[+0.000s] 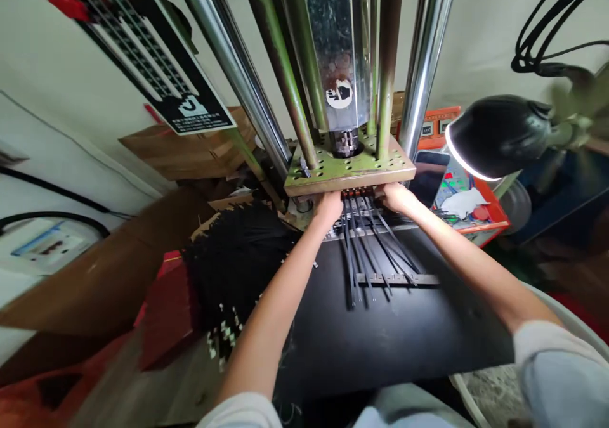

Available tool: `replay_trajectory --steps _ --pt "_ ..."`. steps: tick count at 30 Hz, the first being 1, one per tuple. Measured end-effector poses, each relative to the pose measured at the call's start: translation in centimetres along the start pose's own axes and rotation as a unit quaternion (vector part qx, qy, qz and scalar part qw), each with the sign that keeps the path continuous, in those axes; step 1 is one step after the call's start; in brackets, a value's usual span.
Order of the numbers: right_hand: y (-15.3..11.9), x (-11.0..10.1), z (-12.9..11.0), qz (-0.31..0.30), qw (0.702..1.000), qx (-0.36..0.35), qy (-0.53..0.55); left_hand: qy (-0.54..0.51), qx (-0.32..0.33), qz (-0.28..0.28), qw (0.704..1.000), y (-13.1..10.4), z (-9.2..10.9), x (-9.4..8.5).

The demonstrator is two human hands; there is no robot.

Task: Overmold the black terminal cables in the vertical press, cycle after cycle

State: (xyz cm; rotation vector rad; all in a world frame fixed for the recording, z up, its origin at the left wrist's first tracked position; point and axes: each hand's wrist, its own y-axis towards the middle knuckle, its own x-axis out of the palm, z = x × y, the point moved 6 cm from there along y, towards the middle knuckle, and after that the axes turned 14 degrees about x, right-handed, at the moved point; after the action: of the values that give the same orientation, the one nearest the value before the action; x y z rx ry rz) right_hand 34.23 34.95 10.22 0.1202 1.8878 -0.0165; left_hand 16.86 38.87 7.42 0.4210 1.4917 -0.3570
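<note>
Dark cables [350, 263] lie between the left hand [330, 206] and right hand [396, 198], the left nearer, long axes running from beneath the metal plate [349, 179] toward the surface's [390, 339] near edge; fingers hidden, grip indeterminable.

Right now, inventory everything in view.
perforated plate: one, greenish, centre
loose cables: several, black, between forearms
metal strip: one, grey, on worktop
worktop: one, black, bottom centre
clear shield: one, transparent, top centre
rods: several, greenish, around shield
chrome posts: several, silver, beside plate
cable pile: one, black, left
box: one, dark red, lower left
cardboard: several, brown, left
label panel: one, black, upper left
lamp: one, black, right
fan: one, pale, far right
tray: one, orange, right
hanging cables: several, black, upper right
tub: one, white, lower right
sleeves: two, pale, bottom
left hand: one, bare, under plate
right hand: one, bare, under plate
</note>
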Motion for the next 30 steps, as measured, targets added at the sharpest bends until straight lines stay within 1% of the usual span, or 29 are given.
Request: replay_trajectory --steps 2,4,6,7,8,10,12,13,15,17,19,20,22,23,24,25,26,27,28,29,30 --pt "-4.9 -1.0 1.4 -0.015 0.999 -0.033 0.001 0.017 0.046 0.029 0.998 -0.6 2.2 -0.2" --pt "-10.6 -1.2 3.2 -0.051 0.996 -0.069 0.022 0.030 0.085 0.044 0.995 -1.1 3.6 0.0" --pt "-15.8 -0.2 5.1 -0.114 0.986 -0.100 0.069 0.039 0.116 0.047 0.991 -1.4 4.2 0.1" --pt "-17.8 0.3 6.1 -0.124 0.984 -0.098 0.086 0.043 0.127 0.045 0.990 -1.4 4.3 0.1" --pt "-19.3 0.9 6.9 -0.118 0.984 -0.087 0.102 0.045 0.135 0.041 0.989 -1.3 4.2 0.1" --pt "-20.8 1.9 8.1 -0.066 0.989 -0.049 0.120 0.049 0.146 0.028 0.988 -1.0 4.0 -0.1" --pt "-21.4 2.9 8.3 -0.023 0.989 -0.028 0.140 0.050 0.153 0.011 0.987 -0.7 3.9 -0.4" --pt "-21.6 3.3 8.1 -0.016 0.988 -0.025 0.151 0.049 0.153 0.003 0.987 -0.5 3.8 -0.5" --pt "-22.4 3.9 7.4 -0.023 0.985 -0.026 0.170 0.045 0.149 -0.012 0.988 -0.2 3.6 -0.6" --pt "-23.6 4.0 6.6 -0.039 0.982 -0.021 0.186 0.041 0.137 -0.017 0.990 0.0 3.3 -0.6" --pt "-24.8 3.9 5.8 -0.075 0.978 -0.022 0.195 0.037 0.127 -0.013 0.991 0.0 2.9 -0.6" --pt "-25.0 3.7 5.3 -0.106 0.975 -0.028 0.194 0.035 0.124 -0.009 0.992 0.0 2.7 -0.6" --pt "-24.6 3.5 3.9 -0.205 0.960 -0.061 0.179 0.032 0.123 -0.003 0.992 0.1 2.5 -0.7" --pt "-23.7 3.2 2.9 -0.261 0.947 -0.088 0.167 0.031 0.123 -0.003 0.992 0.2 2.5 -0.7" --pt "-22.2 2.8 1.8 -0.305 0.933 -0.119 0.150 0.029 0.122 -0.005 0.992 0.3 2.4 -0.7" --pt "-20.2 2.2 0.6 -0.322 0.926 -0.151 0.127 0.026 0.121 -0.009 0.992 0.4 2.4 -0.7" --pt "-17.5 1.5 -0.7 -0.309 0.929 -0.178 0.102 0.023 0.118 -0.015 0.993 0.6 2.4 -0.6" --pt "-14.1 0.8 -1.9 -0.241 0.950 -0.192 0.061 0.020 0.115 -0.021 0.993 0.6 2.4 -0.6" --pt "-10.6 0.2 -2.9 -0.139 0.974 -0.181 0.004 0.016 0.113 -0.027 0.993 0.7 2.4 -0.5" --pt "-7.2 0.0 -3.5 -0.038 0.988 -0.140 -0.047 0.013 0.112 -0.034 0.993 0.7 2.4 -0.4" --pt "-4.5 0.5 -4.2 -0.002 0.992 -0.112 -0.057 0.009 0.113 -0.040 0.993 0.8 2.5 -0.3"
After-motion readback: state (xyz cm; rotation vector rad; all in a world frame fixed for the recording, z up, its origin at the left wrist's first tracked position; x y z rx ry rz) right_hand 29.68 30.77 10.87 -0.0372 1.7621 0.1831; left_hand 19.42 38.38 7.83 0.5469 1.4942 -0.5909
